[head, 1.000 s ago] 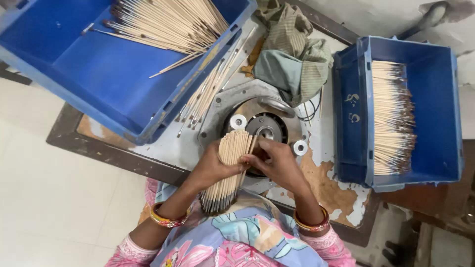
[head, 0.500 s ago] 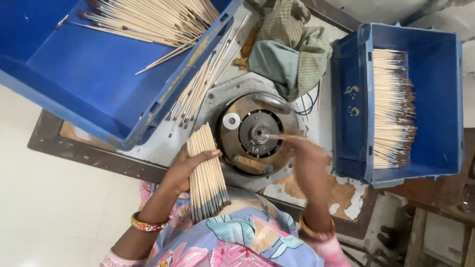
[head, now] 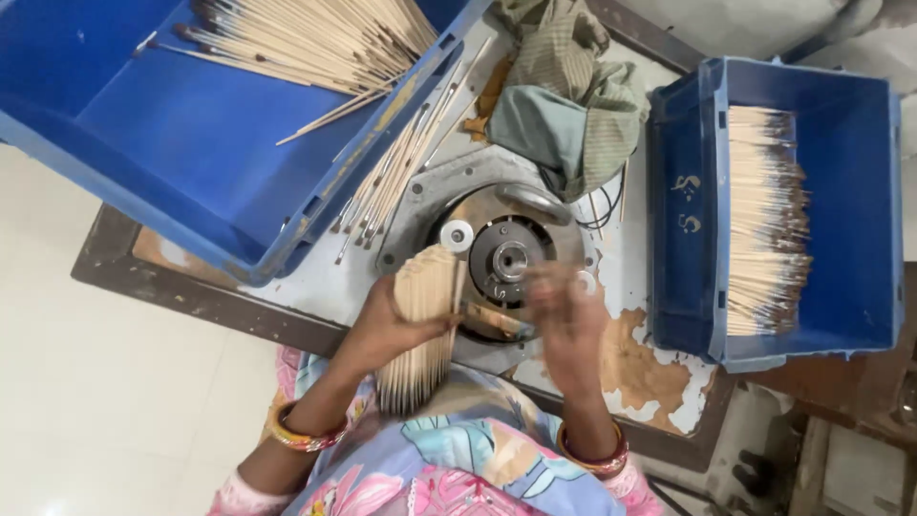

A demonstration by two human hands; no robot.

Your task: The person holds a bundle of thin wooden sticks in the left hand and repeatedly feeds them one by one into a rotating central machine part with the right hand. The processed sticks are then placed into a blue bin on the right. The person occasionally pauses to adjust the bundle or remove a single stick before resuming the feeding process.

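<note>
My left hand [head: 387,325] grips a thick bundle of thin wooden sticks [head: 422,330], held upright-ish in front of my body. My right hand [head: 564,311] is blurred just right of the bundle, below the round metal machine head [head: 508,260]; whether it pinches a stick I cannot tell. The machine's plate [head: 449,186] lies between two blue crates.
A large blue crate [head: 172,143] at the upper left holds several dark-tipped sticks [head: 315,38]. More loose sticks [head: 396,182] lie beside it. A smaller blue crate [head: 860,210] on the right holds a stack of sticks [head: 764,220]. Crumpled cloth [head: 564,105] lies behind the machine.
My right hand went out to the machine head, then drew back toward the bundle. My left hand has kept hold of the bundle and shifted it slightly right.
</note>
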